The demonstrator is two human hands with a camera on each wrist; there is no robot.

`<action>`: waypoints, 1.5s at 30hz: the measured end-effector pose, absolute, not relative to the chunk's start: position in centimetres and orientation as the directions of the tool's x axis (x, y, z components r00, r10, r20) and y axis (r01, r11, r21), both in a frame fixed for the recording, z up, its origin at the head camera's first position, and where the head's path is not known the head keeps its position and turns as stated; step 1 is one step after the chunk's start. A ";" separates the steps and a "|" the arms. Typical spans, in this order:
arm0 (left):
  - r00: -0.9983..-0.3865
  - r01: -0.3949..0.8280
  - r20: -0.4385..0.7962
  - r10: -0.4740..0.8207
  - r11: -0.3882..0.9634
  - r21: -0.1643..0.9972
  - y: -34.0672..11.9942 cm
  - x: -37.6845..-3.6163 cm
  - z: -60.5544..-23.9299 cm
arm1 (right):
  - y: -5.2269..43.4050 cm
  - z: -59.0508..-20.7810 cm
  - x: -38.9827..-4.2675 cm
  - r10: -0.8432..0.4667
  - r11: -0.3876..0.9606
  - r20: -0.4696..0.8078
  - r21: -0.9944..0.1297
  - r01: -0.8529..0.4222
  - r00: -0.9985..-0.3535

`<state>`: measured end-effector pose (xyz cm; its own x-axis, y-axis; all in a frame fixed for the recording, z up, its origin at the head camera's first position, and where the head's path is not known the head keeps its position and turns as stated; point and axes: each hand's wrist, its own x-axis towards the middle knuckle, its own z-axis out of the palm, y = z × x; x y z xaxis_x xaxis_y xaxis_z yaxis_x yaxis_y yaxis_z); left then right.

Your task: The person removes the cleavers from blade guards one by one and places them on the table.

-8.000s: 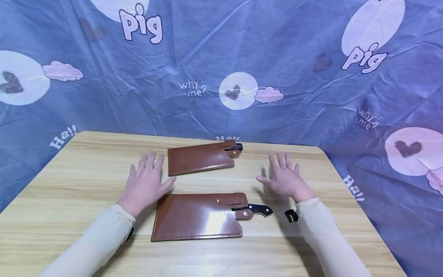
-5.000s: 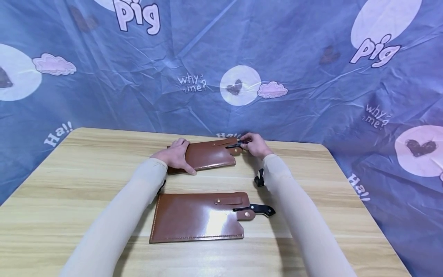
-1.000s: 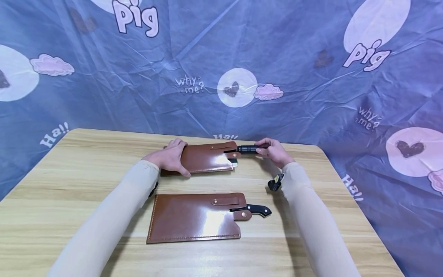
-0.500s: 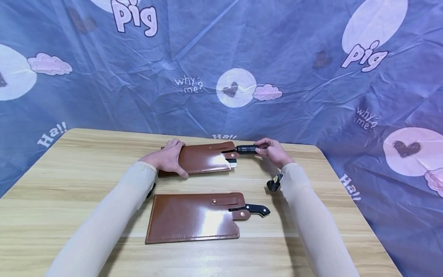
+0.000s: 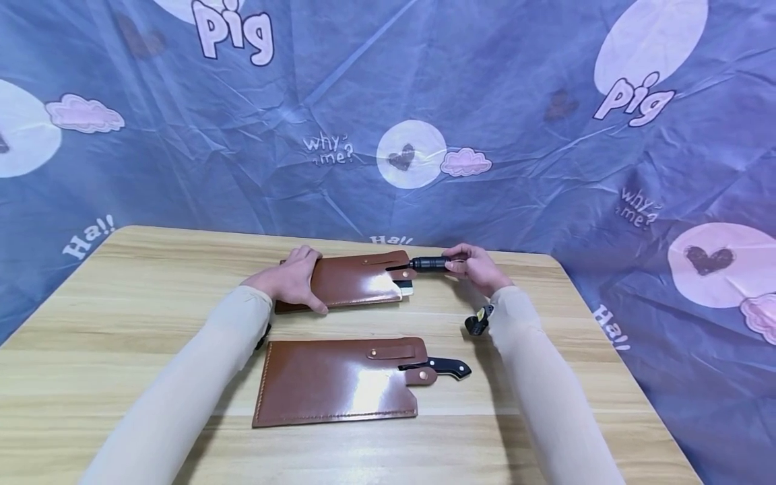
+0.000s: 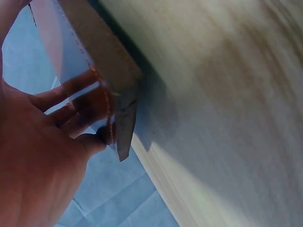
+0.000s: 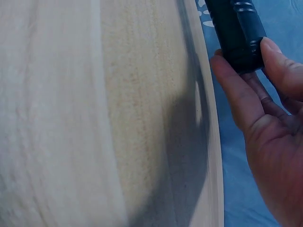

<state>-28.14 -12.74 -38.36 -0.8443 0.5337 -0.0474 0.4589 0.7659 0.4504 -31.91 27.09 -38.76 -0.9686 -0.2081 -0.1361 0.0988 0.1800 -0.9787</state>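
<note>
Two brown leather knife sheaths lie on the wooden table [image 5: 121, 316]. My left hand [image 5: 289, 283] grips the left end of the far sheath [image 5: 351, 283]; the left wrist view shows my fingers [image 6: 71, 118] curled round the far sheath's corner [image 6: 109, 90]. My right hand [image 5: 475, 267] holds the black knife handle [image 5: 429, 263], which sticks out of that sheath with a sliver of pale blade [image 5: 405, 289] showing. In the right wrist view my fingertips [image 7: 279, 56] pinch the black knife handle's end [image 7: 236, 28]. The near sheath [image 5: 339, 380] holds a second knife whose black handle [image 5: 445, 367] protrudes to the right.
A blue printed cloth [image 5: 388, 114] hangs behind and beside the table. The table's back edge [image 5: 339, 239] runs just behind the far sheath, and the table's right edge [image 5: 612, 357] lies past my right forearm. Bare wood spreads to the left of both sheaths.
Over the last second the far sheath and my left hand have slid slightly left, while my right hand keeps its hold on the handle. Earlier, both hands lay flat on the table.
</note>
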 end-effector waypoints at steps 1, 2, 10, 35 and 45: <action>-0.843 0.462 -0.047 0.536 0.766 0.447 -12.8 -28.1 -38.5 | 27.1 -38.8 -31.9 -0.206 0.178 -0.139 -0.979 0.103 -0.969; -0.843 0.462 -0.049 0.536 0.767 0.445 -12.8 -28.1 -38.5 | 27.1 -38.8 -31.9 -0.206 0.170 -0.143 -0.979 0.108 -0.968; -0.848 0.447 -0.080 0.523 0.789 0.421 -12.6 -27.8 -38.4 | 27.4 -39.0 -32.0 -0.187 0.132 -0.149 -0.983 0.125 -0.971; -0.848 0.464 -0.040 0.529 0.776 0.428 -12.6 -27.7 -38.3 | 27.7 -38.5 -31.8 -0.168 0.096 -0.147 -0.987 0.132 -0.975; -0.858 0.442 -0.040 0.512 0.776 0.450 -12.9 -27.7 -38.5 | 28.0 -38.4 -31.9 -0.174 0.131 -0.121 -0.986 0.099 -0.977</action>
<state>-27.66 -12.88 -38.48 -0.8583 0.5116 -0.0401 0.4417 0.7763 0.4497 -31.87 28.04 -38.37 -0.9772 -0.1745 -0.1213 0.0990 0.1314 -0.9864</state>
